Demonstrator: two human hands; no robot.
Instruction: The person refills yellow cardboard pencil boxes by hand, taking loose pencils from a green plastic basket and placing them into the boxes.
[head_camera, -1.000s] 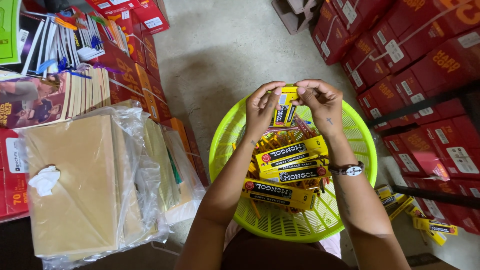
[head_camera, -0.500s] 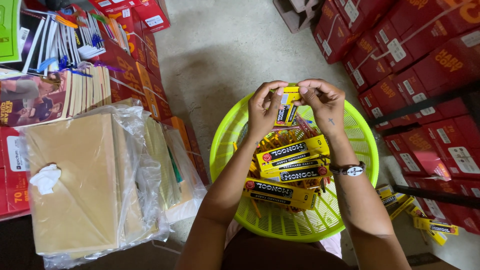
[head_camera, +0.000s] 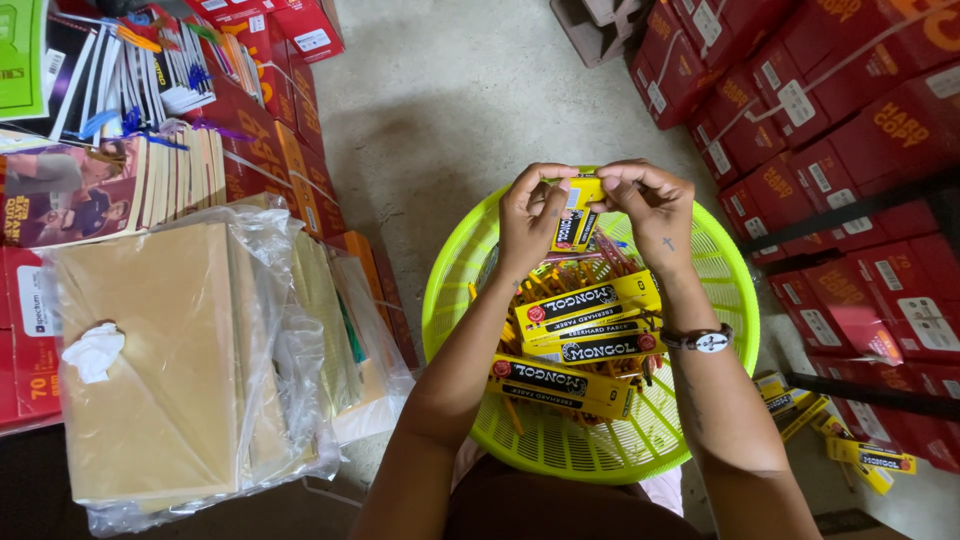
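The small yellow pencil box (head_camera: 578, 215) is held above the far half of the lime-green basket (head_camera: 455, 300), between both hands. The left hand (head_camera: 528, 218) sits on the box's left side; the right hand (head_camera: 650, 205) sits on its right side and over its top end.

Position relative to the fingers: the box lies directly between the 2 sets of fingers, in contact with both. Neither hand is clearly nearer. The left fingers (head_camera: 545, 190) are pinching the upper left edge of the box. The right fingers (head_camera: 615, 185) are curled in and pinching the top end, where the flap appears to be; whether that flap is open or closed cannot be told from this view.

Long axis: the box hangs close to upright in the picture, its long axis running from the top end at the fingertips down toward the basket. The lower end tilts slightly to the left and points at the pile below. The printed face is turned toward the camera.

Below the box, 3 longer yellow pencil boxes (head_camera: 585, 305) lie flat in the basket on loose pencils (head_camera: 590, 270). Their long axes run roughly left to right, across the axis of the held box, and they are apart from it.

Beside the basket, more yellow boxes (head_camera: 860, 455) lie on the floor (head_camera: 470, 100) to the right.
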